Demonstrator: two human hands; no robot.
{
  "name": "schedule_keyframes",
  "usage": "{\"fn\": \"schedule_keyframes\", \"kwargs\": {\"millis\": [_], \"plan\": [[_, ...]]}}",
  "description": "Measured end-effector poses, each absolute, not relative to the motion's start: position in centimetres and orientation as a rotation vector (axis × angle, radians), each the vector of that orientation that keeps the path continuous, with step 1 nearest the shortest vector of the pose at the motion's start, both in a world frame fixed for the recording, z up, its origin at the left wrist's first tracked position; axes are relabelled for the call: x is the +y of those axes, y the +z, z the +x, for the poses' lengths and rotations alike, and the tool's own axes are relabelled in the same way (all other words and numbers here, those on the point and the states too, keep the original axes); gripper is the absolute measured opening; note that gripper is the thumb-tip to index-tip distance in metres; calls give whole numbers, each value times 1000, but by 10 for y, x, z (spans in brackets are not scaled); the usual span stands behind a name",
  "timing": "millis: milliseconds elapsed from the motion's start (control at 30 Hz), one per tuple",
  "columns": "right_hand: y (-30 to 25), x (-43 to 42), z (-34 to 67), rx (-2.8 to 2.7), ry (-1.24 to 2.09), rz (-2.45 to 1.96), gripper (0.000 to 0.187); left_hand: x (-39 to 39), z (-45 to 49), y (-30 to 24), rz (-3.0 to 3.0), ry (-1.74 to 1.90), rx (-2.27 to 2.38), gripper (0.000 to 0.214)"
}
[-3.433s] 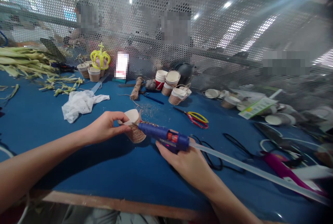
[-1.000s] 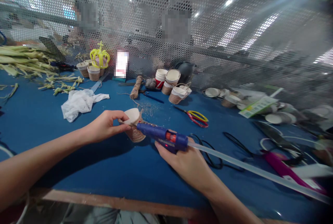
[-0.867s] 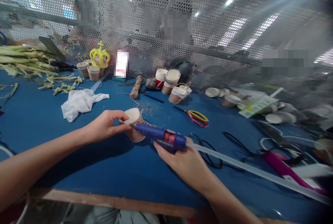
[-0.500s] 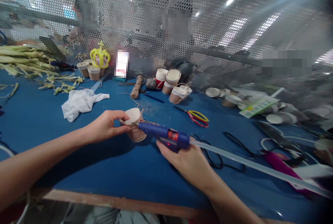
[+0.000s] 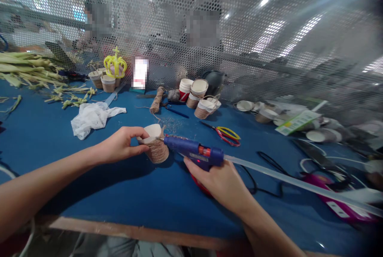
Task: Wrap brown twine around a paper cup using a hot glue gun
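In from the table (image 5: 143, 201)'s near edge, the left hand (image 5: 125, 145) pinches a cup (image 5: 156, 147) — twine (image 5: 160, 156) on, rim (image 5: 151, 140) bare; the right hand (image 5: 224, 181) grips a glue gun (image 5: 185, 147).

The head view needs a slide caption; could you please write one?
Left hand pinches a twine-wrapped cup; right hand points a blue glue gun at it.

Tilted cup (image 5: 158, 152) beside glue gun (image 5: 184, 146)

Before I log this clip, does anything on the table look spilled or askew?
Slightly. Pale specks litter the table beyond the held cup, like stray debris, and at right a paper cup lies on its side, unlike the upright cups farther back.
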State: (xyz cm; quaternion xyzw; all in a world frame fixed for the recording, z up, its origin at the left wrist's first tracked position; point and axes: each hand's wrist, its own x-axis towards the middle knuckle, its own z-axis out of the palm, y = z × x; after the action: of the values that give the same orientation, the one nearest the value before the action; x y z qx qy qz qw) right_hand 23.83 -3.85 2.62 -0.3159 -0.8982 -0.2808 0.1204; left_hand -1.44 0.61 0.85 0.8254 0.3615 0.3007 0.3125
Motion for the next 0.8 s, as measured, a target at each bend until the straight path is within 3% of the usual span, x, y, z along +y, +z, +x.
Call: {"fn": "schedule_keyframes", "kwargs": {"millis": [500, 567, 800], "plan": [[20, -24, 247, -2584, -793, -854, 39, 5, -15, 11, 2180, 764, 895, 11], [21, -23, 245, -2566, -613, -905, 37, 5, -15, 11, 2178, 760, 900, 11], [34, -25, 231, -1989, 551, -1346, 27, 5, -14, 12, 2182, 753, 919, 11]]}}
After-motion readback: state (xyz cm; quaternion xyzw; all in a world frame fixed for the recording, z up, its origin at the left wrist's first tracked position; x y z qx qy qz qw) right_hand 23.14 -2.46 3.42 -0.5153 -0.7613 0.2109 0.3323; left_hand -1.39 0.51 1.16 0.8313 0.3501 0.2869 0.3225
